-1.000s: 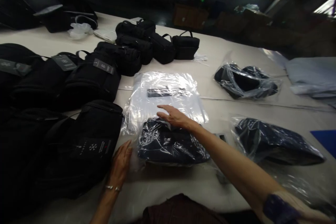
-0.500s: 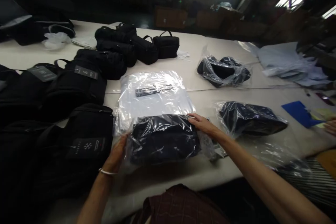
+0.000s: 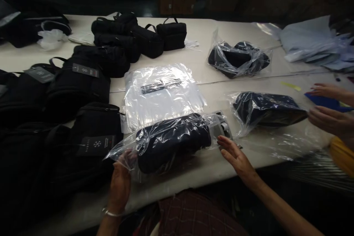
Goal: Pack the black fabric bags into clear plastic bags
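Note:
A dark fabric bag (image 3: 177, 136) lies inside a clear plastic bag (image 3: 117, 151) at the table's front edge. My left hand (image 3: 120, 182), with a bracelet at the wrist, is at the left end of this wrapping. Its fingers are curled at the loose film, partly covered by it. Off the right end, my right hand (image 3: 239, 160) is open and holds nothing, its fingers apart. Beside it are small grey and white items (image 3: 221, 129), too blurred to name. A stack of flat clear plastic bags (image 3: 163, 103) with a dark printed strip lies just behind.
Black bags with hang tags (image 3: 95, 145) crowd the left; smaller handled bags (image 3: 171, 35) stand at the back. Two plastic-wrapped dark bags (image 3: 268, 108) (image 3: 238, 57) lie right. A co-worker's hands (image 3: 329, 118) are beside a blue piece (image 3: 329, 103). Grey sheets (image 3: 306, 40) lie far right.
The wrapped bag has turned, its loose film now reaching left. My right hand has left its top and moved right and down. The co-worker's hands have come further into view.

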{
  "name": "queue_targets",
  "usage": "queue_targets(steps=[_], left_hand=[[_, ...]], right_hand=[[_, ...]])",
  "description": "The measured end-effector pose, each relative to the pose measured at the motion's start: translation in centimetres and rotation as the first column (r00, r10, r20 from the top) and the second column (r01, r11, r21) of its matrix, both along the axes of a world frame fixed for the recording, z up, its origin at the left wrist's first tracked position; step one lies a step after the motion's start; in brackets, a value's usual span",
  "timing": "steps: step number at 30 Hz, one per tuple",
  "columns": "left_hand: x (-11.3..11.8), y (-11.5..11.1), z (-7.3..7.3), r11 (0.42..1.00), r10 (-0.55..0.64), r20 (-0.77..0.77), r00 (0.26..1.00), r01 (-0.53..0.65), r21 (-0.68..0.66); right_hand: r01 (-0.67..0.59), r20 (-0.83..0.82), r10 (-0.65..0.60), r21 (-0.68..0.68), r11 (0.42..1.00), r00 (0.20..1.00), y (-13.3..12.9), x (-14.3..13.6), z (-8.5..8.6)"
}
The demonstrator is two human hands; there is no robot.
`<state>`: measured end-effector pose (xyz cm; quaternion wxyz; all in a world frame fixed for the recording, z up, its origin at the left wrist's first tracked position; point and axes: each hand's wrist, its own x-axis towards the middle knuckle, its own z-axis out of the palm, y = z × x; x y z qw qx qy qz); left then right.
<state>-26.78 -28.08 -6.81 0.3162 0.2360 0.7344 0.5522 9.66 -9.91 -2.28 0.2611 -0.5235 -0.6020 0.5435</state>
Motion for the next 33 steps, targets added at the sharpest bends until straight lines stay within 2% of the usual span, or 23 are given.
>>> queue_targets(steps=[4,7,9,10,12,13,14,16,17,18,20,22,24,27,31,33], left_hand=[[0.8,0.9,1.8,0.989,0.069,0.19,0.979,-0.092,0.116],[1.0,1.9,3.4,0.968,0.057,0.217,0.975,-0.108,0.228],[1.1,2.4,4.6,0.965,0.072,0.14,0.988,-0.105,0.242],[1.2,2.6,5.2,0.966,0.091,0.049,0.995,-0.1,0.237],[1.5,3.0,6.9,0.975,0.11,-0.262,0.959,-0.053,0.215],[1.7,3.2,7.9,0.98,0.092,-0.461,0.883,0.003,0.2],[2.0,3.5,8.9,0.983,0.046,-0.65,0.758,0.082,0.165],[2.6,4.2,10.7,0.961,-0.111,-0.897,0.427,0.275,0.012],[2.9,4.6,11.3,0.926,-0.204,-0.94,0.273,0.366,-0.095],[3.2,5.0,11.6,0.875,-0.291,-0.945,0.15,0.44,-0.2],[3.4,5.5,11.2,0.763,-0.432,-0.902,0.003,0.535,-0.363],[3.1,5.6,9.9,0.685,-0.494,-0.867,-0.064,0.586,-0.433],[2.6,5.4,8.5,0.638,-0.521,-0.847,-0.105,0.612,-0.467],[1.9,4.8,7.3,0.63,-0.53,-0.839,-0.128,0.603,-0.49],[1.5,4.2,7.2,0.641,-0.51,-0.845,-0.161,0.583,-0.498],[1.2,4.1,7.2,0.626,-0.516,-0.834,-0.197,0.578,-0.524]], right_hand=[[-0.084,0.07,0.074,0.156,0.984,0.995,1.6,-1.9,0.3],[-0.158,0.138,0.119,0.329,0.931,0.983,2.8,-3.2,1.3],[-0.25,0.224,0.161,0.463,0.851,0.961,3.7,-4.0,2.3],[-0.312,0.278,0.187,0.526,0.791,0.942,4.2,-4.5,2.9],[-0.441,0.374,0.25,0.626,0.643,0.893,5.2,-5.7,4.4],[-0.497,0.411,0.284,0.657,0.567,0.866,5.7,-6.4,5.3],[-0.546,0.444,0.317,0.676,0.495,0.838,6.0,-7.3,6.3],[-0.631,0.513,0.374,0.686,0.362,0.773,6.2,-9.3,7.9],[-0.679,0.552,0.411,0.672,0.296,0.726,6.0,-10.3,8.5],[-0.731,0.591,0.458,0.642,0.231,0.664,5.6,-11.1,8.8],[-0.832,0.645,0.579,0.544,0.109,0.498,4.5,-12.0,8.7],[-0.901,0.644,0.696,0.434,0.009,0.317,3.4,-12.0,7.8],[-0.932,0.616,0.755,0.361,-0.016,0.226,2.9,-11.2,6.8],[-0.944,0.616,0.752,0.328,0.027,0.235,3.2,-9.8,6.3],[-0.939,0.62,0.764,0.34,-0.055,0.18,3.8,-9.0,6.4],[-0.944,0.639,0.744,0.328,-0.037,0.193,3.6,-9.0,6.5]])
